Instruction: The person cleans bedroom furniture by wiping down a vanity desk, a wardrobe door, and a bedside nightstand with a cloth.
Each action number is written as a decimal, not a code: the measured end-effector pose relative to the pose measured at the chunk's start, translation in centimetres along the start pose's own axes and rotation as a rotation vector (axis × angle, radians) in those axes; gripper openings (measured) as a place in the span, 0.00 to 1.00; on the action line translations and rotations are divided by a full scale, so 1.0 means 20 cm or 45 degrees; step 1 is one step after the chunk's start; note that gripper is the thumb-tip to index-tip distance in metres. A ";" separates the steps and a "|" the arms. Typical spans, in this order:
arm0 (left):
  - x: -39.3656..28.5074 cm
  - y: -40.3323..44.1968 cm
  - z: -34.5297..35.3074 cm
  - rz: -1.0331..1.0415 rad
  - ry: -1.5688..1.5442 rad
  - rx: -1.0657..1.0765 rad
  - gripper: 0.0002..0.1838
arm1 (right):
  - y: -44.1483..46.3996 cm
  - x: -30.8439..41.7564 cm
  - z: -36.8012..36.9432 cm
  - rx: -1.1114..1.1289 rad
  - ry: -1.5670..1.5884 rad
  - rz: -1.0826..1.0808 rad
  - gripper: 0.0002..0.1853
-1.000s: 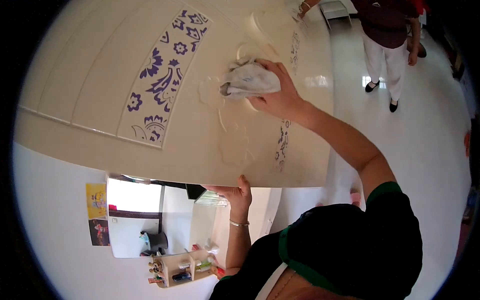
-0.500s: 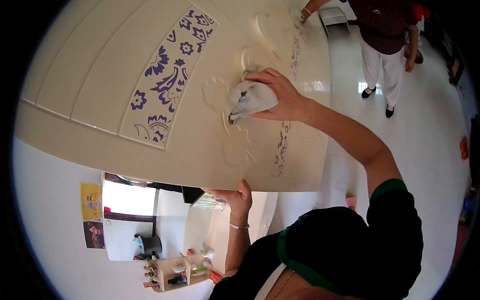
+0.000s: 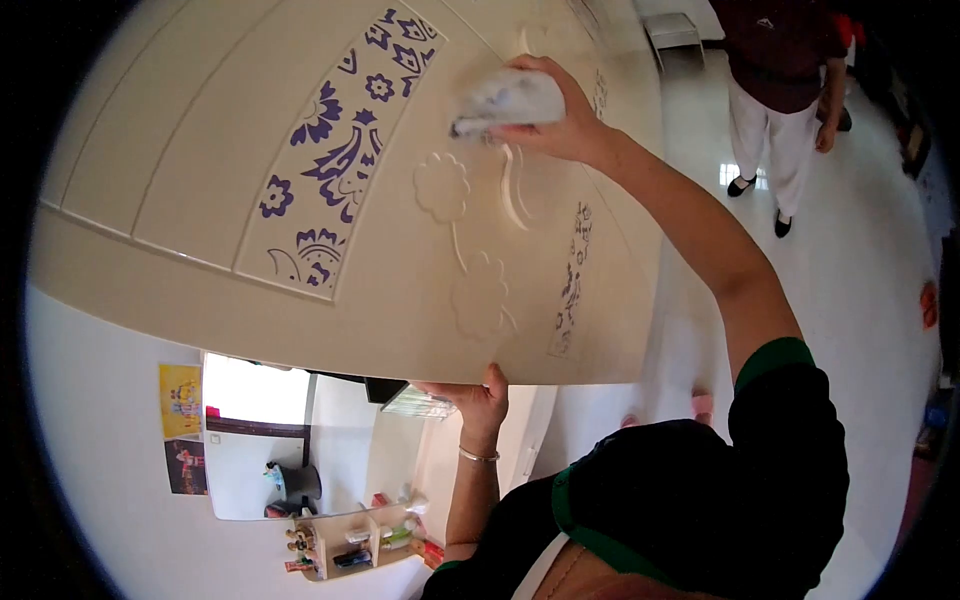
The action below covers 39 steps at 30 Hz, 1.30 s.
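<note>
- Well to the left of the left hand, a yellow poster [image 3: 180, 400] hangs on the wall, with a darker poster [image 3: 186, 467] just below it.
- Nearer the left hand, on its left side, is a wall mirror [image 3: 345, 440]; a cubby shelf [image 3: 322, 566] with bottles and small items lies below, left of the forearm.
- Above the left hand and to the left of the right hand, a purple floral inlay [image 3: 335, 160] decorates the glossy cream panel [image 3: 400, 300].
- The left hand [image 3: 480, 398] grips the panel's lower edge, thumb overlapping the edge, fingers partly hidden; a silver bracelet [image 3: 478, 456] circles its wrist.
- Between the two hands, a raised flower relief [image 3: 442, 188] stands out on the panel.
- The right hand [image 3: 560, 118] clasps a bunched white cloth [image 3: 520, 98], blurred, against the panel's upper part.
- Below the right hand runs a dark floral strip [image 3: 570, 290].
- Well to the right of the right hand, another person [image 3: 775, 130] in a maroon top and white trousers stands on the shiny floor [image 3: 850, 300].
</note>
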State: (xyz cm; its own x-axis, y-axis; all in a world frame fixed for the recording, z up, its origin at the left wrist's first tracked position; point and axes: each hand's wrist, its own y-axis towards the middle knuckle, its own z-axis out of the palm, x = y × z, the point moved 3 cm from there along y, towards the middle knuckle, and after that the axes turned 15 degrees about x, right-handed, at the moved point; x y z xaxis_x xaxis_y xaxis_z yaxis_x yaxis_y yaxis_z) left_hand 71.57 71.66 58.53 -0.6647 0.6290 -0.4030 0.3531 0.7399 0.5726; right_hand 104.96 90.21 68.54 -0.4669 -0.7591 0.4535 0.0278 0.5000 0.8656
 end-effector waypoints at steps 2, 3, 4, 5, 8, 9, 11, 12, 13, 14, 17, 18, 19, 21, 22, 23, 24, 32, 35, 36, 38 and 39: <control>0.01 0.00 0.01 0.000 0.047 -0.009 0.59 | -0.01 0.01 0.02 -0.052 0.128 0.143 0.30; 0.00 0.00 0.01 -0.007 0.040 -0.004 0.59 | 0.00 0.02 0.01 0.033 0.026 0.161 0.30; -0.01 0.00 0.00 0.004 0.074 0.006 0.59 | 0.02 0.04 -0.01 0.120 -0.078 0.173 0.30; -0.02 0.01 0.00 0.017 0.111 0.011 0.59 | 0.03 0.05 -0.02 0.126 -0.081 0.170 0.30; -0.04 0.04 -0.01 -0.014 0.072 0.009 0.60 | 0.00 -0.04 -0.01 0.207 0.103 0.897 0.29; -0.04 0.04 -0.01 -0.003 0.067 0.006 0.60 | -0.04 -0.14 0.01 0.148 0.230 0.910 0.29; -0.06 0.05 -0.01 0.006 0.126 -0.005 0.59 | -0.25 -0.33 0.10 0.070 0.340 0.925 0.29; -0.06 0.06 0.00 0.023 0.112 -0.002 0.59 | -0.39 -0.42 0.16 -0.001 0.185 0.788 0.29; -0.06 0.06 0.01 0.054 0.077 -0.038 0.59 | -0.44 -0.41 0.15 -0.036 0.103 0.715 0.28; -0.05 0.06 0.01 0.082 0.043 -0.077 0.58 | -0.49 -0.41 0.15 -0.073 0.018 0.646 0.28; -0.05 0.05 0.01 0.082 0.102 -0.069 0.57 | -0.42 -0.26 0.11 -0.121 0.576 0.868 0.27; -0.04 0.06 0.01 0.046 0.136 -0.059 0.57 | -0.29 -0.14 0.05 0.048 0.393 0.898 0.24; -0.04 0.06 0.01 0.065 0.186 -0.058 0.57 | -0.20 -0.06 0.02 0.215 0.203 0.925 0.21; -0.07 0.08 0.00 0.060 0.127 -0.047 0.57 | -0.09 0.07 0.03 0.057 -0.116 0.559 0.19; -0.08 0.08 0.00 0.034 0.077 -0.042 0.56 | -0.08 0.16 0.03 -0.075 -0.417 0.184 0.17; -0.04 0.06 0.02 0.051 0.086 -0.096 0.57 | -0.11 0.23 0.02 -0.076 -0.423 0.183 0.17; -0.03 0.05 0.03 0.050 0.081 -0.098 0.57 | -0.15 0.32 0.03 0.056 -0.493 0.076 0.15; -0.05 0.05 0.02 0.017 0.023 -0.072 0.57 | -0.47 0.26 -0.05 0.536 -0.026 0.053 0.31; -0.04 0.02 0.02 -0.062 0.086 -0.070 0.58 | -0.55 0.08 -0.08 0.466 0.068 -0.346 0.35; -0.03 0.01 0.03 -0.066 0.085 -0.081 0.58 | -0.51 -0.01 -0.10 0.471 0.040 -0.073 0.33; 0.00 -0.02 0.04 -0.053 0.071 -0.057 0.58 | -0.40 -0.16 -0.12 0.369 0.000 0.426 0.28; 0.00 -0.01 0.03 -0.050 0.089 -0.076 0.58 | -0.26 -0.16 -0.15 0.205 -0.071 0.357 0.25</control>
State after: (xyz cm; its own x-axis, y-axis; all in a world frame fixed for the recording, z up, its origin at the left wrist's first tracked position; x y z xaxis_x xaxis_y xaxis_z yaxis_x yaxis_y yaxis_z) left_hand 71.93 71.56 58.03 -0.7222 0.5802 -0.3766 0.2874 0.7469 0.5996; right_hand 108.96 88.72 63.25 -0.5087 -0.5606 0.6534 0.0241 0.7494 0.6617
